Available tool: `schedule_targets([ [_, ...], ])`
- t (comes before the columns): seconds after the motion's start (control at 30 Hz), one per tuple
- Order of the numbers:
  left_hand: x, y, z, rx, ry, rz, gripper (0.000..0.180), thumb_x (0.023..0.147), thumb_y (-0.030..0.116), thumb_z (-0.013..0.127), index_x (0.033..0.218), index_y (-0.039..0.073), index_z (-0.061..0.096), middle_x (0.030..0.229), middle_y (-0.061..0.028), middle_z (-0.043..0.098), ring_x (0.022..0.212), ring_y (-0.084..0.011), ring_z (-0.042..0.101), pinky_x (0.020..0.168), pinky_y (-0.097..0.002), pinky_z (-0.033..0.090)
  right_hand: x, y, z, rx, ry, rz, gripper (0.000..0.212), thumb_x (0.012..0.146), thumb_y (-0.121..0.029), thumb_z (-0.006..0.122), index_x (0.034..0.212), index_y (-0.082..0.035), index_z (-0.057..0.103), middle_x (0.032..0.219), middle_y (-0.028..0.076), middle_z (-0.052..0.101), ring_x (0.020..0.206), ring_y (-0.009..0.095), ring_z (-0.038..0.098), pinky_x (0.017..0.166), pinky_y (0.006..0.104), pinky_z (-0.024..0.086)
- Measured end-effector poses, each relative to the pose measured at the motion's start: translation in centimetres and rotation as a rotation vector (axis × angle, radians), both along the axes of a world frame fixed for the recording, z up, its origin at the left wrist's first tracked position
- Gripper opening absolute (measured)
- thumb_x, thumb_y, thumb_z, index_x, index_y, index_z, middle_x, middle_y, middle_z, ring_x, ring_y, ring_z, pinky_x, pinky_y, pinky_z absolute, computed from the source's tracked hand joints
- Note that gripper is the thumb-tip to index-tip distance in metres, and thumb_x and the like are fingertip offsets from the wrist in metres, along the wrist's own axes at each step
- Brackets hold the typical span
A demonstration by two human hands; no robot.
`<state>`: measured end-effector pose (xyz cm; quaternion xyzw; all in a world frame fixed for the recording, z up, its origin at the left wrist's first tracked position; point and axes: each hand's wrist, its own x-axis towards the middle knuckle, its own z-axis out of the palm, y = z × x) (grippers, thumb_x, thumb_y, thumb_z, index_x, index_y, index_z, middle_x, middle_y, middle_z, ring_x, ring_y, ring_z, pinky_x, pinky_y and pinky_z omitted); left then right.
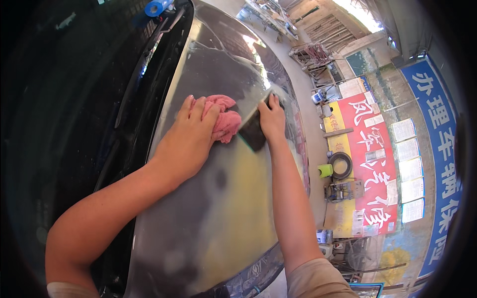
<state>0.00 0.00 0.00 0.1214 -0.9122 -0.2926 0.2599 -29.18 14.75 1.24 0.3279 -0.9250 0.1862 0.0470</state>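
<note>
My left hand [188,136] is closed round a crumpled pink cloth [227,121] above or against the car hood [198,213]. To its right, my right hand [273,120] grips a flat, dark rectangular block [254,133] with a thin green edge, which looks like a sanding block; it lies on the hood, and its underside is hidden. The hood has dull grey and dark areas with a yellowish sanded patch [243,198]. Wet, shiny streaks show on its far part, beyond both hands.
Left of the hood are the dark windshield [64,124] and a wiper arm [141,69], with a roll of blue tape [155,8] at the top. On the right stand a red and yellow banner [365,164], a tire [340,165] and a green container [325,171] by the wall.
</note>
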Motion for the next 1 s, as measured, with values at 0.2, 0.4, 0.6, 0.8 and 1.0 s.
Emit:
schedule_targets([
  [0.2, -0.1, -0.6, 0.4, 0.203, 0.181, 0.054, 0.05, 0.112, 0.023, 0.064, 0.154, -0.001, 0.049, 0.155, -0.0292, 0.054, 0.148, -0.0495, 0.048, 0.123, -0.0515, 0.043, 6.5, 2.9, 0.8, -0.075, 0.026, 0.093, 0.074, 0.105, -0.033, 0.057, 0.163, 0.011, 0.044, 0.175, 0.031, 0.038, 0.166, 0.045, 0.029, 0.137, 0.0577, 0.015],
  [0.4, 0.4, -1.5, 0.7, 0.46, 0.274, 0.094, 0.046, 0.116, 0.026, 0.058, 0.151, -0.002, 0.051, 0.146, -0.0264, 0.06, 0.135, -0.0461, 0.059, 0.116, -0.0482, 0.047, 13.1, 6.5, -0.2, -0.166, 0.008, 0.086, 0.071, 0.103, -0.03, 0.062, 0.162, 0.007, 0.049, 0.173, 0.033, 0.04, 0.163, 0.05, 0.033, 0.135, 0.0585, 0.02],
  [0.6, -0.8, -0.6, 0.3, 0.468, 0.289, 0.055, 0.047, 0.117, 0.029, 0.056, 0.151, -0.002, 0.05, 0.142, -0.0261, 0.061, 0.132, -0.0463, 0.06, 0.112, -0.0484, 0.049, 2.8, -6.8, 1.0, -0.024, 0.094, -0.045, 0.072, 0.106, -0.042, 0.051, 0.16, 0.006, 0.051, 0.172, 0.028, 0.045, 0.164, 0.042, 0.035, 0.133, 0.0656, 0.02],
  [0.8, 0.3, -2.4, -0.3, 0.448, 0.257, 0.107, 0.048, 0.117, 0.029, 0.057, 0.151, -0.003, 0.05, 0.142, -0.0264, 0.061, 0.132, -0.0462, 0.06, 0.112, -0.0487, 0.049, 12.3, 2.6, -0.9, -0.09, 0.017, 0.122, 0.074, 0.102, -0.03, 0.061, 0.167, 0.003, 0.045, 0.175, 0.029, 0.039, 0.163, 0.05, 0.032, 0.136, 0.0536, 0.022],
  [1.0, -0.5, -0.9, -0.1, 0.457, 0.286, 0.1, 0.05, 0.116, 0.029, 0.058, 0.152, -0.005, 0.05, 0.145, -0.0268, 0.06, 0.136, -0.0464, 0.059, 0.115, -0.0493, 0.048, 13.5, 4.5, -0.2, -0.136, 0.062, 0.141, 0.069, 0.097, -0.022, 0.066, 0.159, 0.006, 0.053, 0.171, 0.032, 0.044, 0.157, 0.052, 0.04, 0.131, 0.0542, 0.031],
])
